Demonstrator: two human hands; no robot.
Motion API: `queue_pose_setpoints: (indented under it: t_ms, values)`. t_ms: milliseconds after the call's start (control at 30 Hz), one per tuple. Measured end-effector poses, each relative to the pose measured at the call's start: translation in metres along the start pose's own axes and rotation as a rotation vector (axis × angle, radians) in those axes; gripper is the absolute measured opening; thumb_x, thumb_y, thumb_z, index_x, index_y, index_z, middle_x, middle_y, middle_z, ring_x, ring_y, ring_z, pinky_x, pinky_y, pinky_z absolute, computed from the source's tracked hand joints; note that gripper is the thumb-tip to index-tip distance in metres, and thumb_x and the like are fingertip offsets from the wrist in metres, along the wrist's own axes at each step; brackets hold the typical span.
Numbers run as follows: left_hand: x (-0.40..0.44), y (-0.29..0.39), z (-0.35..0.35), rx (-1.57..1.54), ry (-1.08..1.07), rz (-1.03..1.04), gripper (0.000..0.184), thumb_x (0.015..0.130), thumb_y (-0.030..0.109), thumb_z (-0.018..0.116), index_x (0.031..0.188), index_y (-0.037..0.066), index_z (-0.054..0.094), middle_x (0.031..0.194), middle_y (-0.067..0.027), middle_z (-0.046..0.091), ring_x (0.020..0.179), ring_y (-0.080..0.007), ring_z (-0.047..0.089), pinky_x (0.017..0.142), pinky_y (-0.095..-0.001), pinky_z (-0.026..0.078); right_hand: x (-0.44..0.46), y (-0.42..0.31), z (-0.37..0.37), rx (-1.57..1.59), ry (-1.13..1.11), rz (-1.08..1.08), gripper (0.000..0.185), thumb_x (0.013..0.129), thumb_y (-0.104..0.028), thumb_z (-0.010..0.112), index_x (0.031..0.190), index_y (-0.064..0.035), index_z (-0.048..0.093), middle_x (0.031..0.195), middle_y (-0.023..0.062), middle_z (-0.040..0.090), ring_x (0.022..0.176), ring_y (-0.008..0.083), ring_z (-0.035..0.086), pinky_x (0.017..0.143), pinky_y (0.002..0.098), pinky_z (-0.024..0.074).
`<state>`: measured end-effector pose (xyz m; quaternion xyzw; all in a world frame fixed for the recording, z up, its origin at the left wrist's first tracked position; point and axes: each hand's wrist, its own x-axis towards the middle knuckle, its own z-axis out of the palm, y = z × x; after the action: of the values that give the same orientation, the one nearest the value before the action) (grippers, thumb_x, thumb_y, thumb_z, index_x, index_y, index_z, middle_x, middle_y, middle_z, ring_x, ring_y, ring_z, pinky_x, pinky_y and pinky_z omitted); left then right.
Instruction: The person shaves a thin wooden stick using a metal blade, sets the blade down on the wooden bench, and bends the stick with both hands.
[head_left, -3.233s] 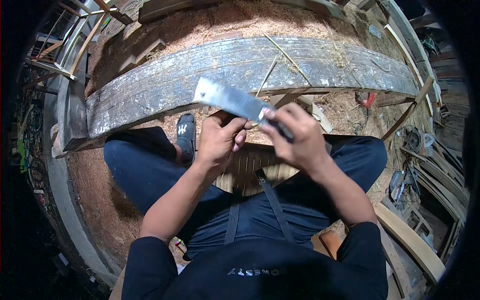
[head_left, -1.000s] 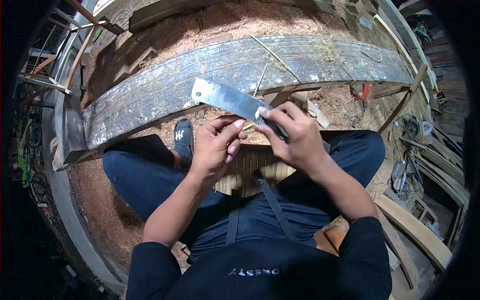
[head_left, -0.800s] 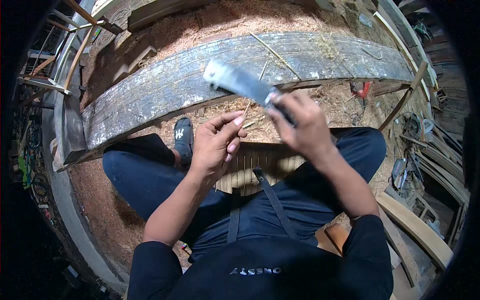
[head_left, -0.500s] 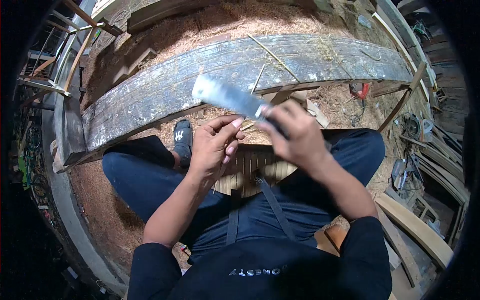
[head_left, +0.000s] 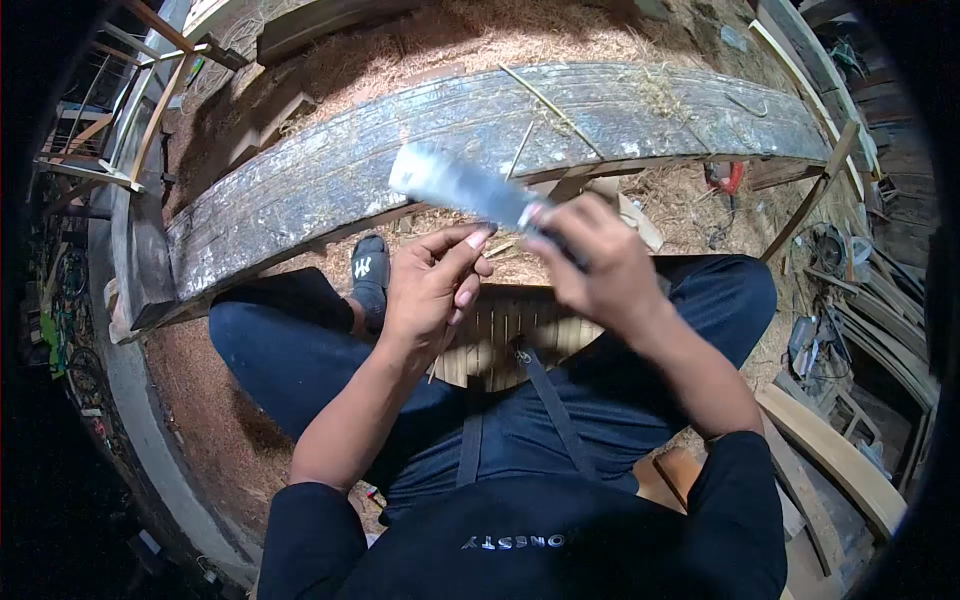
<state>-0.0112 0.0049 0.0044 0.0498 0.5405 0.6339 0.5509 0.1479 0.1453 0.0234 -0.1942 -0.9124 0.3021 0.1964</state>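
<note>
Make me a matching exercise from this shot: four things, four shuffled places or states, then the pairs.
Things
1. Left hand
2. Right hand
3. Metal hook
4. Wide plank

Places or states
A. Gripping the flat-bladed tool
B. Dark, flecked with white
C. Lying toward the picture's right, on a board's top
D. Pinching a thin strip

Pairs: 1-D, 2-A, 3-C, 4-B

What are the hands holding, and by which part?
The right hand holds a broad knife by its dark handle. The left hand seems to pinch a thin stick; exactly where is hidden.
</note>
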Motion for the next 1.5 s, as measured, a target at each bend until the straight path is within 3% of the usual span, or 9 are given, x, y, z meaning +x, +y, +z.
queue_pose_setpoints:
  t_ms: [367,433,567,767,833,900,967,1100,1500]
  values:
    - [0.0,-0.001,0.001,0.024,0.089,-0.042,0.028,0.101,0.016,0.065,0.122,-0.002,0.066,0.076,-0.0019,0.062,0.045,-0.0022,0.044,0.037,-0.0178,0.029,0.002,-0.002,0.004,0.023,-0.003,-0.083,0.023,0.091,-0.025,0.075,0.106,-0.0076,0.071,0.092,0.014,0.067,0.073,0.0326,0.071,0.061,0.042,0.058]
    - [-0.005,0.004,0.003,0.026,0.061,-0.012,0.025,0.1,0.016,0.065,0.117,-0.003,0.066,0.075,-0.0018,0.061,0.045,-0.0024,0.043,0.037,-0.0178,0.03,0.011,0.012,-0.001,-0.08,0.088,0.061,0.025,0.09,-0.026,0.076,0.106,-0.0076,0.072,0.092,0.0145,0.068,0.074,0.0335,0.072,0.063,0.0411,0.059]
    - [0.002,-0.001,0.002,0.02,0.052,-0.018,0.029,0.099,0.018,0.067,0.119,-0.003,0.066,0.075,-0.001,0.059,0.045,-0.0021,0.041,0.039,-0.0169,0.03,-0.001,-0.005,0.002,0.008,-0.045,-0.038,0.022,0.091,-0.024,0.075,0.106,-0.0075,0.072,0.093,0.0146,0.068,0.073,0.0324,0.071,0.061,0.0422,0.0581]
    - [-0.005,0.006,0.009,0.011,0.051,-0.002,0.023,0.098,0.018,0.069,0.108,-0.003,0.067,0.073,-0.0012,0.058,0.047,-0.0025,0.044,0.041,-0.0171,0.031,0.009,0.013,0.001,-0.062,0.118,0.015,0.027,0.088,-0.026,0.078,0.105,-0.0067,0.072,0.091,0.0175,0.067,0.07,0.0346,0.071,0.061,0.0426,0.058]
    - [0.002,0.0,0.002,0.045,0.048,-0.023,0.027,0.098,0.017,0.07,0.116,-0.002,0.068,0.073,-0.0007,0.059,0.047,-0.0023,0.043,0.041,-0.0172,0.031,0.0,-0.002,0.003,0.016,-0.016,-0.057,0.026,0.089,-0.026,0.077,0.106,-0.007,0.071,0.092,0.0169,0.066,0.07,0.0341,0.071,0.06,0.0437,0.057]
    - [0.003,-0.002,-0.002,0.043,0.059,-0.029,0.028,0.098,0.02,0.07,0.117,-0.001,0.068,0.072,0.0001,0.062,0.046,-0.003,0.047,0.037,-0.0185,0.03,0.002,0.003,0.003,0.007,0.003,-0.025,0.03,0.082,-0.015,0.083,0.109,-0.0057,0.071,0.091,0.0137,0.067,0.074,0.0301,0.07,0.063,0.0378,0.0557]
    - [-0.002,-0.001,-0.004,0.047,0.05,-0.029,0.028,0.099,0.02,0.069,0.117,-0.001,0.068,0.072,0.0001,0.062,0.046,-0.0029,0.047,0.037,-0.0184,0.03,0.012,0.018,0.001,-0.056,0.122,0.038,0.026,0.088,-0.026,0.077,0.106,-0.0074,0.071,0.089,0.0156,0.066,0.071,0.0352,0.07,0.06,0.043,0.0572]
    - [0.001,0.001,0.002,0.024,0.0,0.004,0.027,0.099,0.021,0.069,0.116,0.0,0.069,0.072,0.0001,0.063,0.046,-0.0027,0.047,0.037,-0.018,0.031,0.002,0.0,-0.001,-0.003,0.004,-0.036,0.023,0.09,-0.022,0.076,0.105,-0.0065,0.072,0.091,0.0166,0.067,0.071,0.034,0.07,0.06,0.0424,0.057]
    - [-0.012,0.001,0.002,0.083,0.005,-0.019,0.024,0.099,0.018,0.069,0.115,0.0,0.067,0.071,0.0002,0.061,0.045,-0.0021,0.044,0.038,-0.0174,0.031,0.012,0.022,-0.013,-0.167,0.15,0.042,0.023,0.092,-0.025,0.073,0.108,-0.0083,0.07,0.084,0.0168,0.062,0.071,0.0369,0.068,0.06,0.0451,0.0553]
